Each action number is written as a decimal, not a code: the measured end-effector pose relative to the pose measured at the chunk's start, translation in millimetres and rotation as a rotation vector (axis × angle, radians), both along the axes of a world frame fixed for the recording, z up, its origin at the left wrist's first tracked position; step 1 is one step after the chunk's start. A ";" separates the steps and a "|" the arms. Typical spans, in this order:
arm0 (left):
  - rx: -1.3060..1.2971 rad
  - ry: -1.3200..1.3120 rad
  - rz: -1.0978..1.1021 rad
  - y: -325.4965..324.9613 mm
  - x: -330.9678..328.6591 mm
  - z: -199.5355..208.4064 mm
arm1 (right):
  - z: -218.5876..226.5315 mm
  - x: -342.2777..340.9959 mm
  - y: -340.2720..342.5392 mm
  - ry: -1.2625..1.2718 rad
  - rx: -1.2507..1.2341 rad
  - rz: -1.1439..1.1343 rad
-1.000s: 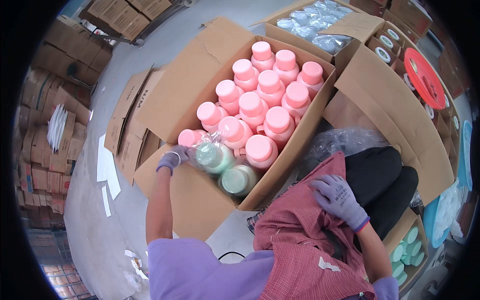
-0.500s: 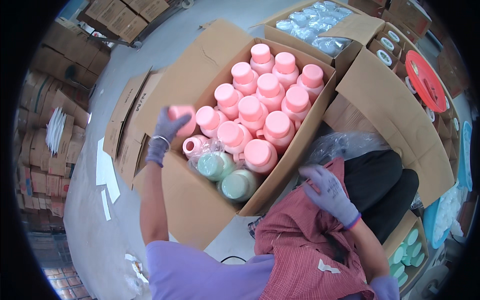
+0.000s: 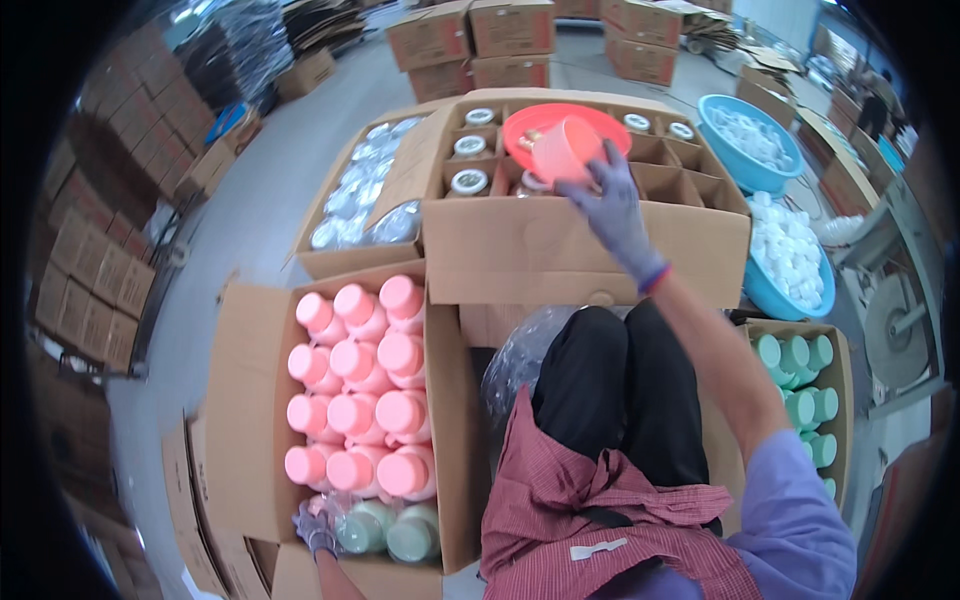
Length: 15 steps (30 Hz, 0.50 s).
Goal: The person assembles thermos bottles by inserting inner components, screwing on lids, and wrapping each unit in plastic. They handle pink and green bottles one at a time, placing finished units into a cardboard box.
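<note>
The grey floor [image 3: 235, 235] carries an open cardboard box [image 3: 452, 440] and stacked cartons [image 3: 512, 28].

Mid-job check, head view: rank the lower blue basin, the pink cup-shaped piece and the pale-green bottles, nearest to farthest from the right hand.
From the right hand:
1. Pink cup-shaped piece, at the hand itself.
2. Lower blue basin, off to the right.
3. Pale-green bottles, farthest, at the lower left.

Cool, fairly bright light spreads over the grey floor [image 3: 230, 235] and pales the far wall [image 3: 790, 25], glints on clear plastic wrapping [image 3: 345, 205], and leaves the right hand [image 3: 617, 212] and its pink container [image 3: 566, 150] slightly motion-blurred, while edges bend (fisheye-fashion) into a black rim.
</note>
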<state>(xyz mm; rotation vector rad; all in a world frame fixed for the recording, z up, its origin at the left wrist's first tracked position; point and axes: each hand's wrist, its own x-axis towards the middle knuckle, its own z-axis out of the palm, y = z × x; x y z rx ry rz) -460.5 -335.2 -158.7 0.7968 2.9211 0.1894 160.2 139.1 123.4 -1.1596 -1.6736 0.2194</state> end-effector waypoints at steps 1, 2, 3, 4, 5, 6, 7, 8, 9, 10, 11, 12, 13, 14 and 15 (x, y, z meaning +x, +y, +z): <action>0.028 0.015 -0.023 8.4 -1.5 4.9 | 7.6 27.9 31.9 -0.099 0.013 -0.097; -0.042 0.072 -0.007 15.3 -14.4 17.0 | 11.0 46.0 58.2 -0.197 0.023 -0.178; -0.112 0.131 0.017 20.3 -28.6 33.4 | 12.7 54.1 72.1 -0.320 -0.063 -0.277; -0.065 0.185 -0.032 32.9 -23.6 57.0 | 15.6 61.5 82.0 -0.452 -0.153 -0.387; -0.018 0.245 -0.070 44.1 -13.6 98.3 | 19.9 62.2 88.0 -0.575 -0.248 -0.488; 0.045 0.456 -0.154 50.6 3.7 141.5 | 22.9 52.3 86.9 -0.578 -0.218 -0.537; 0.103 0.670 -0.231 56.1 29.3 187.2 | 22.3 39.1 80.7 -0.581 -0.190 -0.578; 0.234 0.729 -0.274 63.6 60.4 235.8 | 22.7 28.4 68.8 -0.535 -0.009 -0.276; 0.368 0.786 -0.321 77.9 93.4 279.3 | 14.2 11.2 49.2 -0.406 0.007 -0.065; 0.527 0.780 -0.311 74.2 123.7 322.0 | 3.5 -17.7 20.6 -0.255 0.026 0.169; 0.694 0.754 -0.319 88.9 159.4 348.3 | -4.7 -33.5 -17.6 -0.193 0.031 0.381; 1.018 0.440 -0.280 111.0 204.6 356.6 | -15.7 -54.2 -53.7 -0.128 0.006 0.431; 1.341 0.056 -0.266 145.4 254.2 356.1 | -17.0 -50.7 -79.1 -0.082 -0.009 0.425; 1.378 -0.223 -0.385 158.2 285.1 353.8 | -2.3 -43.7 -98.8 0.243 -0.175 0.552; 1.328 -0.434 -0.448 176.9 310.7 334.3 | 15.5 -32.2 -118.2 0.542 -0.338 0.645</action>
